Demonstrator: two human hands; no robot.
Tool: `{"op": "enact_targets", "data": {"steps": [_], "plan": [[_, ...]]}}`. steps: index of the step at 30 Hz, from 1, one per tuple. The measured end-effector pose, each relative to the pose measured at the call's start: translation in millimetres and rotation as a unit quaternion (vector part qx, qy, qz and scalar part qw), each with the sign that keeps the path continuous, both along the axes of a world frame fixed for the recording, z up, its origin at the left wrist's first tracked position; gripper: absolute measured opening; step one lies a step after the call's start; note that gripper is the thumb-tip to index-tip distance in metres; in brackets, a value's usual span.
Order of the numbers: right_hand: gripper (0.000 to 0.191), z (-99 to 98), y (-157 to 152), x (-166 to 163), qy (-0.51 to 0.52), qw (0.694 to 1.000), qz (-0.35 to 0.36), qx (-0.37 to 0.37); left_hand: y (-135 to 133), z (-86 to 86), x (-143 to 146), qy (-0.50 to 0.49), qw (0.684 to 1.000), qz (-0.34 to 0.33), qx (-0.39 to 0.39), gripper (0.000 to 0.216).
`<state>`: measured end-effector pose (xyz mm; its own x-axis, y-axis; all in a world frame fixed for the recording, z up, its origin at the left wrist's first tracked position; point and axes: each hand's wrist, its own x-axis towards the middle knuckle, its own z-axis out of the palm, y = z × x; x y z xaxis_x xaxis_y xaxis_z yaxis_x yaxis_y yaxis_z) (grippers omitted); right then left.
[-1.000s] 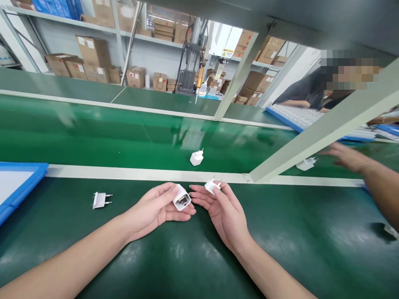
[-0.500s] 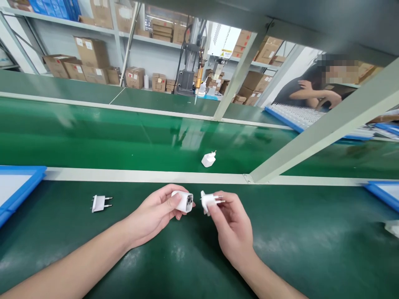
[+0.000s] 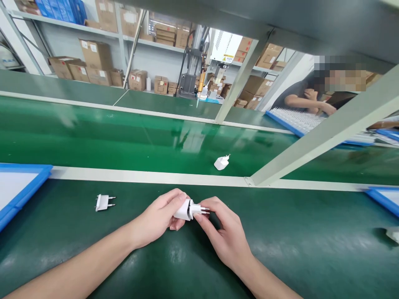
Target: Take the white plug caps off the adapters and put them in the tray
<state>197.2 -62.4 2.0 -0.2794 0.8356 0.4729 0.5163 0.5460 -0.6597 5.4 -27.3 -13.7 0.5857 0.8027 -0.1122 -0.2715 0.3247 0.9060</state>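
Observation:
My left hand grips a white charger body over the dark green bench mat. My right hand pinches a white two-pin plug piece and presses it against the open end of that body, pins pointing right. Both parts meet between my fingertips. A spare white plug piece lies on the mat to the left. An assembled white charger rides on the bright green conveyor belt beyond the white rail.
A blue-rimmed tray sits at the left edge, another blue tray at the right. A slanted grey frame post crosses on the right. A co-worker's arms rest by a blue tray of white parts across the belt. Cardboard boxes fill the shelves behind.
My hands came together, and the plug piece went from apart to pressed onto the charger body. The charger on the belt drifted right. The other person's hand at the right is gone.

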Motion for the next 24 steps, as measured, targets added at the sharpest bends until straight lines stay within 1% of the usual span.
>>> {"op": "enact_targets", "data": {"steps": [3, 7, 11, 15, 18, 21, 24], "plan": [[0.001, 1.1, -0.5, -1.0, -0.004, 1.0, -0.002, -0.006, -1.6, 0.5, 0.5, 0.023, 0.999, 0.007, 0.024, 0.042], [0.005, 3.2, -1.5, 0.0, -0.029, 0.999, -0.008, -0.019, -6.9, 2.6, 0.2, 0.075, 0.994, 0.023, 0.071, 0.04], [0.008, 4.9, -2.7, 1.9, -0.068, 0.997, 0.0, -0.021, -13.0, 6.1, 0.6, 0.149, 0.981, 0.04, 0.121, 0.042], [0.011, 6.5, -5.1, 3.1, -0.11, 0.994, 0.005, -0.012, -16.9, 12.4, 2.7, 0.209, 0.964, 0.06, 0.15, 0.042], [0.012, 7.4, -6.4, 3.9, -0.11, 0.994, 0.013, -0.015, -18.4, 16.6, 3.3, 0.225, 0.961, 0.053, 0.154, 0.042], [0.012, 7.6, -6.3, 4.9, -0.096, 0.995, 0.026, -0.015, -18.6, 18.3, 3.1, 0.22, 0.963, 0.045, 0.15, 0.042], [0.011, 7.3, -5.8, 5.3, -0.113, 0.993, 0.019, -0.009, -18.3, 17.5, 3.0, 0.228, 0.959, 0.042, 0.162, 0.041]]}}
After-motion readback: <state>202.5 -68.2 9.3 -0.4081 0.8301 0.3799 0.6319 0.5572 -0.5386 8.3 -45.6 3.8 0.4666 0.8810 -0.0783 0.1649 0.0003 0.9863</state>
